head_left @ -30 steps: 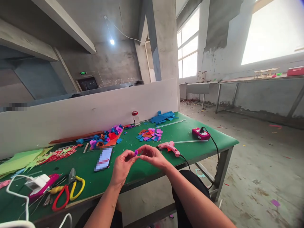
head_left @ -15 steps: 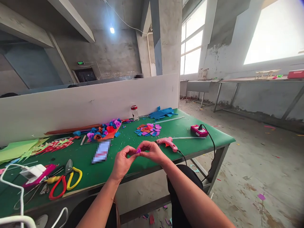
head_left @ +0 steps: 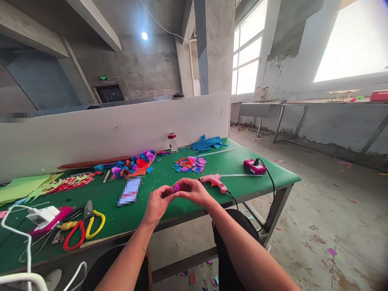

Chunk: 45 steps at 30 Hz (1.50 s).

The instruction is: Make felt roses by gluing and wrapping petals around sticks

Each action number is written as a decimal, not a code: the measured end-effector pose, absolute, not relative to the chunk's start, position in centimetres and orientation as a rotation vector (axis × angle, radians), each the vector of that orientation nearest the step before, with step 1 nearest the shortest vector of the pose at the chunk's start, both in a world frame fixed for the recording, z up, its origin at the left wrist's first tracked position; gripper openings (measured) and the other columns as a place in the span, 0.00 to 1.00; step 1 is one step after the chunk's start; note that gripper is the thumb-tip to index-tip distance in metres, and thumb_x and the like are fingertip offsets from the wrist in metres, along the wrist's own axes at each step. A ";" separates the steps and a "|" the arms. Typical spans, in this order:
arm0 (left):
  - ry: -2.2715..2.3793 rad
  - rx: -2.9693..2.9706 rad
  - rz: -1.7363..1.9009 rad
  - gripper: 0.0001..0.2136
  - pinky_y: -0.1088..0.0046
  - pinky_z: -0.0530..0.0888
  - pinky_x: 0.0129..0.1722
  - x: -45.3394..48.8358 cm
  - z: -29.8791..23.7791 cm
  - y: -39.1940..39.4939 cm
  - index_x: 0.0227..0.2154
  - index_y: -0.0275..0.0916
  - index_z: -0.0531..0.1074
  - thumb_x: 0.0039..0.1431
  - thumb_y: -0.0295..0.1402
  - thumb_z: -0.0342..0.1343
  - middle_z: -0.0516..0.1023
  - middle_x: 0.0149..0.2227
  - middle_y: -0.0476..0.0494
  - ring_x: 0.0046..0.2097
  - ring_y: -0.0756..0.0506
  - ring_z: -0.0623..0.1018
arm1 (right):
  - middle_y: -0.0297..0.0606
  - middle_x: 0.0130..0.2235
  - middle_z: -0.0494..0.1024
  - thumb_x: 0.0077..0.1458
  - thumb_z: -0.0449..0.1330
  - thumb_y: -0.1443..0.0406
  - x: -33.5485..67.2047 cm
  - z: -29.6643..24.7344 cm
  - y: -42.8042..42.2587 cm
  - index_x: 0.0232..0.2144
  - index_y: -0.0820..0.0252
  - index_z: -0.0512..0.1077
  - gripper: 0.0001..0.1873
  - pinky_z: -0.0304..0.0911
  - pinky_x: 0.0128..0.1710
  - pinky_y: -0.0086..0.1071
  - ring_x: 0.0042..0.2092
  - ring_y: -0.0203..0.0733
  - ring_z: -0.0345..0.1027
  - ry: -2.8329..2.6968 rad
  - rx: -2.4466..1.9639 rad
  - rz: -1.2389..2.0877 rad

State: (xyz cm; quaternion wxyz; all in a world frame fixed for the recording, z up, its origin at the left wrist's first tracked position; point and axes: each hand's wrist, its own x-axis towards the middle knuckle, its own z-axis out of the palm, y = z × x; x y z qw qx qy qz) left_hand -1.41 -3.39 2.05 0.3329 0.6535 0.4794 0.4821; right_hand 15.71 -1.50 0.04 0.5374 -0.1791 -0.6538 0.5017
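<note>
Between the fingertips of both hands is a small purple paper flower (head_left: 176, 188), rolled like a bud and partly hidden by the fingers. My left hand (head_left: 159, 202) pinches it from the left, and my right hand (head_left: 193, 192) closes on it from the right, thumbs nearly meeting below. A pink hot glue gun (head_left: 214, 182) lies just right of my right hand. Beyond the hands is a pile of cut paper pieces (head_left: 189, 164) in purple, blue and orange. Finished-looking paper flowers (head_left: 133, 165) are heaped at the back left.
Pliers (head_left: 85, 228) with red and yellow handles lie at the left, near a power strip (head_left: 50, 222) with a white plug. A glass jar (head_left: 172, 143), blue paper (head_left: 209, 143) and a pink socket box (head_left: 254, 166) stand farther back. A white partition (head_left: 115, 133) borders the green table (head_left: 273, 173).
My fingers have shifted around the purple paper flower, which now sits slightly higher between them. My thumbs have come together beneath it. The camera view has tilted very slightly.
</note>
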 end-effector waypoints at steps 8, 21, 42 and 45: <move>1.264 1.912 1.242 0.14 0.74 0.68 0.32 -1.2 1.6 -3.5 0.26 0.39 0.78 0.48 0.46 0.66 0.77 0.26 0.48 0.30 0.48 0.72 | 0.32 0.25 0.75 0.45 0.69 0.49 16.0 -0.1 -1.2 0.29 0.62 0.77 0.21 0.63 0.33 0.30 0.29 0.35 0.67 -1.505 -0.565 1.268; 1.276 1.745 1.378 0.14 0.74 0.69 0.32 -1.0 1.2 -3.0 0.26 0.39 0.77 0.44 0.45 0.68 0.77 0.27 0.48 0.29 0.48 0.73 | 0.36 0.31 0.77 0.51 0.63 0.44 16.2 0.5 -1.5 0.34 0.61 0.78 0.25 0.65 0.39 0.32 0.33 0.37 0.68 -1.359 -0.465 1.280; 1.245 2.015 1.436 0.10 0.73 0.70 0.34 -0.4 1.7 -3.8 0.22 0.43 0.77 0.47 0.43 0.67 0.77 0.26 0.47 0.30 0.46 0.73 | 0.34 0.27 0.76 0.49 0.66 0.47 16.8 -0.1 -1.0 0.26 0.62 0.76 0.22 0.63 0.36 0.31 0.31 0.36 0.67 -1.499 -0.582 1.263; 1.262 1.854 1.378 0.11 0.74 0.69 0.32 -0.4 1.4 -3.5 0.24 0.41 0.77 0.45 0.43 0.68 0.77 0.25 0.48 0.29 0.47 0.72 | 0.34 0.30 0.76 0.50 0.65 0.46 16.9 0.0 -1.0 0.30 0.61 0.76 0.23 0.64 0.38 0.31 0.32 0.36 0.67 -1.478 -0.525 1.329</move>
